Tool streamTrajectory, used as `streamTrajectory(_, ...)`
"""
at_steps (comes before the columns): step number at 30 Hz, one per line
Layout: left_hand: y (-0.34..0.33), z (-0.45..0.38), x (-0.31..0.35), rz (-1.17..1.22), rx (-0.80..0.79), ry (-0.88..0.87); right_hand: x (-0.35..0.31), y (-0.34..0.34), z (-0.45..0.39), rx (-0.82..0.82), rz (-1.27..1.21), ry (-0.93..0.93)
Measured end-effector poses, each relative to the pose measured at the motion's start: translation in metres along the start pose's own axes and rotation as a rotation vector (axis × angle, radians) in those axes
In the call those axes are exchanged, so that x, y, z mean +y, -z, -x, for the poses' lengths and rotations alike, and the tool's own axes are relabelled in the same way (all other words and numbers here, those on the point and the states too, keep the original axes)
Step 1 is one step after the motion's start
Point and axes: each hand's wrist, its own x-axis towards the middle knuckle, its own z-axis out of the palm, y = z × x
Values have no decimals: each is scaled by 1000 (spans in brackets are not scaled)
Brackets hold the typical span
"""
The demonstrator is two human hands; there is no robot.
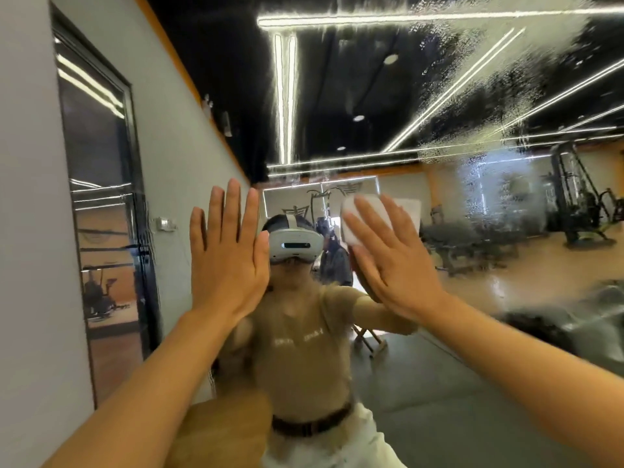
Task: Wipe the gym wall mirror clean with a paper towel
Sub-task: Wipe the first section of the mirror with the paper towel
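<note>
Both our hands are up flat on the gym wall mirror point(422, 96) right now. Our left hand point(226, 255) is spread wide, fingers point(233, 211) straight and pointing up, palm against the glass with nothing in it. Our right hand point(391, 261) has the white paper towel point(366, 214) pinned under it, folded into a small pad; the fingers lie straight and tilted to the left across it, pressing it flat to the glass rather than curling around it. The top and left edge of the pad stick out past the fingertips.

The towel sits about mid-height in the mirror, just right of where our own reflection shows up, a headset point(293, 246) on, tan shirt point(304, 349), dark belt point(310, 423).

Upper right of the glass is covered in a big streaky patch of wet droplets point(526, 79), running diagonally down toward the right side, well above the towel. It smears the reflected ceiling light strips point(405, 18) pretty badly.

On the left there's a grey wall point(27, 231) with a dark-framed glass door point(101, 214). In the reflection we can make out gym machines point(580, 204) on the far right and a row of benches point(472, 241) near the middle, all a bit blurry.
</note>
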Motion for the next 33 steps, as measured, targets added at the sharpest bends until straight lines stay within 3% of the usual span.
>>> streamTrajectory(5,1,-1,2,0,0,7,20,15,-123,9,16,-173)
streamTrajectory(9,1,-2,1,18,-25,19,12,12,-138,27,54,-219)
streamTrajectory(12,3,-2,2,56,-30,15,-14,2,-83,1,-4,-90)
streamTrajectory(17,9,3,-3,172,-33,-47,-41,-11,39,-175,14,316)
streamTrajectory(23,19,34,-20,204,-18,-63,-16,-4,21,-270,71,590)
streamTrajectory(25,21,47,-30,201,-5,-21,-5,-2,-12,-265,69,516)
streamTrajectory(31,22,75,-57,172,25,147,7,21,-143,-42,59,-110)
streamTrajectory(33,20,83,-65,162,34,178,-3,12,-150,10,76,-201)
